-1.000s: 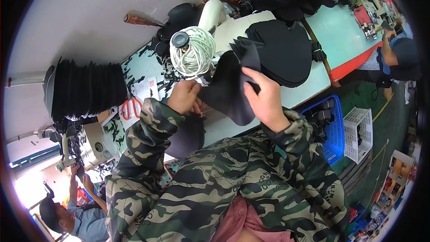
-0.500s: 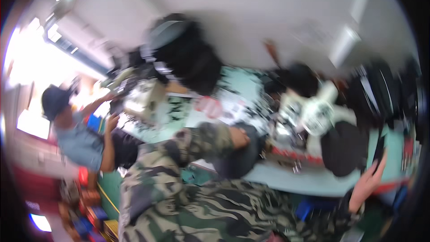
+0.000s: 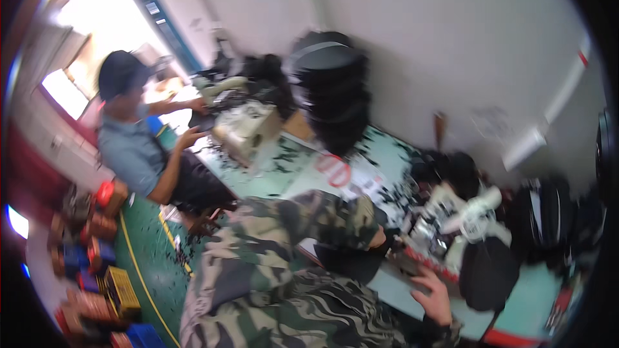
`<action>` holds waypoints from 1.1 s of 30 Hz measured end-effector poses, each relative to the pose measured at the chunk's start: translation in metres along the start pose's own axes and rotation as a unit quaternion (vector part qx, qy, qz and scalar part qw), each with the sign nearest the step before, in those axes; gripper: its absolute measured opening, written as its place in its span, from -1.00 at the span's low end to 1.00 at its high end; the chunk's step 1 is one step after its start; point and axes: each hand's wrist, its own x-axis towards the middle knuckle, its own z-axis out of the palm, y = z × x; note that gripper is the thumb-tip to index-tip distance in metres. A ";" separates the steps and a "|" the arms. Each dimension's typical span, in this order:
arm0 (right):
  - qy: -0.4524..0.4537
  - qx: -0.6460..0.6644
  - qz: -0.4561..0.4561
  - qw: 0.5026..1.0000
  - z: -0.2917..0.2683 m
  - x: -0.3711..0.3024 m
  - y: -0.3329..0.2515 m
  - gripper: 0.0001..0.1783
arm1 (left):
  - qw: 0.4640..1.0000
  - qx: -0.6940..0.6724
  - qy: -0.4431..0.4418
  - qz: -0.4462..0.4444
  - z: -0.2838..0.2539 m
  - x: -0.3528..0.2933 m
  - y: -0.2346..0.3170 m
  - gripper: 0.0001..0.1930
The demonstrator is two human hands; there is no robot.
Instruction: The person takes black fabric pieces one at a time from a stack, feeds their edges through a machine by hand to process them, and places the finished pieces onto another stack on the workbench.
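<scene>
My left hand [image 3: 379,238], mostly hidden past the camouflage sleeve, is closed at the edge of a dark flat piece [image 3: 342,261] at the front of the table. Close by on the right stands a cream sewing-type machine [image 3: 454,219] with a pale handwheel and a red-edged base. My right hand [image 3: 433,293] is empty, fingers apart, just in front of that base. A rounded black piece [image 3: 490,274] hangs at the machine's right front. Blur hides the finer detail around my left fingers.
A tall stack of black pieces [image 3: 330,96] stands against the wall. Black scraps [image 3: 393,200] litter the green table. At left a co-worker [image 3: 138,148] handles a dark piece beside another cream machine [image 3: 248,132]. Coloured crates [image 3: 119,290] line the floor at left.
The view has swung, bringing the co-worker further in. My right hand has come in from the far right to the machine's front. My left hand has shifted right with the dark flat piece.
</scene>
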 end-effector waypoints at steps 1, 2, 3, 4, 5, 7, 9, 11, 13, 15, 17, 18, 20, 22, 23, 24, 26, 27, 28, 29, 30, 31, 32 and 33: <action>-0.013 -0.071 -0.112 0.991 -0.001 0.011 -0.008 -0.61 | 0.998 -0.048 -0.041 0.026 -0.021 0.008 0.019 -0.85; -0.014 -0.046 -0.095 0.994 -0.003 0.010 -0.002 -0.63 | 0.986 -0.098 -0.102 0.094 -0.034 0.037 0.035 -0.84; -0.036 -0.017 -0.111 0.993 -0.006 0.017 0.000 -0.65 | 0.986 -0.141 -0.080 0.032 -0.050 0.034 0.052 -0.80; -0.044 0.051 -0.066 0.996 -0.009 0.021 -0.003 -0.64 | 0.962 -0.266 -0.004 0.058 -0.061 0.029 0.057 -0.79; -0.063 0.115 -0.031 0.991 -0.006 0.032 -0.011 -0.63 | 0.968 -0.246 -0.041 0.000 -0.072 0.021 0.052 -0.77; 0.098 0.127 0.002 0.987 0.005 0.034 -0.017 -0.67 | 0.921 -0.390 0.000 0.000 -0.044 0.028 0.013 -0.65; 0.213 0.063 0.036 0.974 0.026 0.028 -0.020 -0.61 | 0.847 -0.512 -0.100 -0.102 -0.044 0.050 0.001 -0.76; 0.225 0.134 0.019 0.965 0.055 0.032 -0.014 -0.56 | 0.771 -0.605 -0.131 -0.149 -0.043 0.059 -0.003 -0.80; 0.224 0.246 0.024 0.943 0.080 0.042 -0.017 -0.54 | 0.767 -0.601 -0.122 -0.187 -0.038 0.055 -0.013 -0.75; 0.222 0.349 0.026 0.910 0.090 0.046 -0.025 -0.51 | 0.751 -0.577 -0.171 -0.273 -0.065 0.058 -0.005 -0.78; 0.225 0.339 0.027 0.913 0.091 0.051 -0.038 -0.49 | 0.737 -0.583 -0.158 -0.304 -0.071 0.057 -0.002 -0.78; 0.231 0.330 0.020 0.915 0.094 0.055 -0.037 -0.50 | 0.746 -0.584 -0.172 -0.270 -0.075 0.058 -0.007 -0.77; 0.248 0.332 0.009 0.910 0.100 0.057 -0.037 -0.50 | 0.744 -0.591 -0.183 -0.252 -0.079 0.059 -0.007 -0.76; 0.266 0.334 0.000 0.904 0.097 0.058 -0.043 -0.50 | 0.745 -0.598 -0.194 -0.225 -0.079 0.058 -0.016 -0.75; 0.233 0.336 0.036 0.912 0.094 0.057 -0.046 -0.48 | 0.746 -0.603 -0.203 -0.196 -0.078 0.059 -0.021 -0.74; 0.200 0.337 0.073 0.917 0.090 0.056 -0.049 -0.46 | 0.745 -0.604 -0.205 -0.195 -0.076 0.064 -0.024 -0.74; 0.211 0.320 0.092 0.919 0.081 0.052 -0.044 -0.46 | 0.765 -0.586 -0.172 -0.205 -0.073 0.077 -0.025 -0.74; 0.218 0.304 0.106 0.921 0.075 0.048 -0.039 -0.46 | 0.815 -0.531 -0.143 -0.180 -0.077 0.090 -0.011 -0.73; 0.232 0.319 0.059 0.917 0.071 0.046 -0.029 -0.51 | 0.803 -0.548 -0.120 -0.203 -0.067 0.095 -0.012 -0.75; 0.230 0.318 0.055 0.918 0.064 0.041 -0.019 -0.51 | 0.789 -0.563 -0.097 -0.226 -0.048 0.099 -0.016 -0.76; 0.216 0.259 0.042 0.940 0.054 0.041 -0.012 -0.56 | 0.797 -0.544 -0.028 -0.261 -0.025 0.095 -0.015 -0.79; 0.218 0.196 0.039 0.955 0.042 0.034 -0.006 -0.61 | 0.843 -0.512 0.046 -0.159 -0.018 0.095 0.001 -0.78; 0.243 0.137 0.047 0.959 0.033 0.030 -0.003 -0.65 | 0.860 -0.489 0.022 -0.146 -0.015 0.096 0.008 -0.78; 0.264 0.077 0.054 0.960 0.025 0.024 -0.008 -0.68 | 0.876 -0.464 0.001 -0.135 -0.019 0.092 0.018 -0.78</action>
